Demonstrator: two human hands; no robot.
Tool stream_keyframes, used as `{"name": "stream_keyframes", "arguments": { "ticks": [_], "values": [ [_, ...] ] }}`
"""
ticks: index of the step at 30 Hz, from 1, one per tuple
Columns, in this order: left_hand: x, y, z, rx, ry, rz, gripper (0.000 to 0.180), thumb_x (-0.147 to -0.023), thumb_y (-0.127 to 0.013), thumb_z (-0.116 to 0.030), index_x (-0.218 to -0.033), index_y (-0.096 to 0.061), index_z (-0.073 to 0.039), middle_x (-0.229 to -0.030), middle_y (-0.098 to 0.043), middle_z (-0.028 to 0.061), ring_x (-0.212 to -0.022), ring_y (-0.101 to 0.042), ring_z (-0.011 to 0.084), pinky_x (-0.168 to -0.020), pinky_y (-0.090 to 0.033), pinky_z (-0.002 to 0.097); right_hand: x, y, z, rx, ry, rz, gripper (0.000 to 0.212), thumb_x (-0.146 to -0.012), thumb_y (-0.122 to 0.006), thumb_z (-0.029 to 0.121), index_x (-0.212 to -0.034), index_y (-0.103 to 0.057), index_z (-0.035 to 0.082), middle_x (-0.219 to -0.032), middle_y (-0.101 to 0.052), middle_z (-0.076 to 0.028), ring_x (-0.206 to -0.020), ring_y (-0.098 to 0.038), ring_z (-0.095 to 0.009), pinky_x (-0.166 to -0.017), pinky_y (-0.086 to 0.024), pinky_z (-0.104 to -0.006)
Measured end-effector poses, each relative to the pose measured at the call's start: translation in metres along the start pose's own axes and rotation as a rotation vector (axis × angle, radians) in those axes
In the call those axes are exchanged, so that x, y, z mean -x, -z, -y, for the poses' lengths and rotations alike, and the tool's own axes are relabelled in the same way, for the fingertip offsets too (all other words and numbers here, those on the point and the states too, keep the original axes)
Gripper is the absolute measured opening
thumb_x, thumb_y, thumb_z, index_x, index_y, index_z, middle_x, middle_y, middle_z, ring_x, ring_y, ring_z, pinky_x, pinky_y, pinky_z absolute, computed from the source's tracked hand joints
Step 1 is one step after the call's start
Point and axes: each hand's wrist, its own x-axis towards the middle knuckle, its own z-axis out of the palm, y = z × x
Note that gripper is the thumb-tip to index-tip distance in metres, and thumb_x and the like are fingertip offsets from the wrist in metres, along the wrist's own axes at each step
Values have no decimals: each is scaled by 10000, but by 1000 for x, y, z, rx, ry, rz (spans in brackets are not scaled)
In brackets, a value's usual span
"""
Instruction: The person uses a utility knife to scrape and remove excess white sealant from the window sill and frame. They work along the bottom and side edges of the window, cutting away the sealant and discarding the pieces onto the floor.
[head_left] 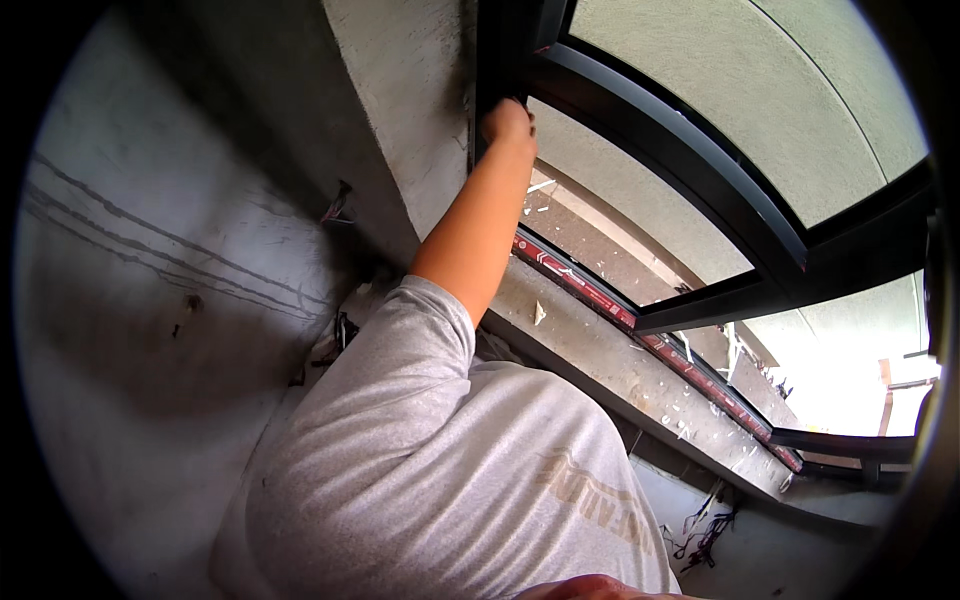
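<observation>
Window frame (pixel 670 130) in black lies just beyond the concrete sill (pixel 600 345). The left hand (pixel 511 122) is at its left upright (pixel 497 60), fingers curled; whether they grasp the profile or merely press against it cannot be determined. The step in hand appears to be handling at that upright; the next move likely calls for steady contact there. No right hand is identifiable

The left hand (pixel 510 122), its fingers bent, was at the left upright of the dark window frame (pixel 690 142); whether it gripped something was not clear. A red strip (pixel 590 291) ran along the concrete ledge (pixel 630 375), where pale crumbs (pixel 682 420) were scattered.
</observation>
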Motion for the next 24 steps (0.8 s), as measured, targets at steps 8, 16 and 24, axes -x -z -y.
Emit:
{"name": "stream_keyframes", "arguments": {
  "ticks": [8,16,24],
  "values": [
    [34,184,37,-1763,-821,313,248,-801,-577,-198,-912,-691,-7,-1008,-659,232,-970,-637,414,-858,-515,512,-19,21,-25,316,215,7,326,-896,-563,397,-870,-708,107,-748,-659,-208,-778,-655,-382,-740,-507,-467],
    [118,468,97,-2561,-62,572,216,-797,-645,-190,-963,-749,-100,-1018,-719,132,-956,-702,297,-776,-566,423,-14,47,84,157,182,65,243,-909,-601,261,-789,-609,49,-663,-628,-128,-608,-637,-271,-579,-512,-400],
    [205,560,42,-2780,681,632,347,-883,-652,-225,-1211,-701,-121,-1131,-714,89,-1019,-695,253,-825,-544,416,-13,63,135,-168,-58,142,155,-920,-613,170,-897,-537,37,-655,-603,-90,-478,-575,-202,-414,-450,-330]
  ]
}}
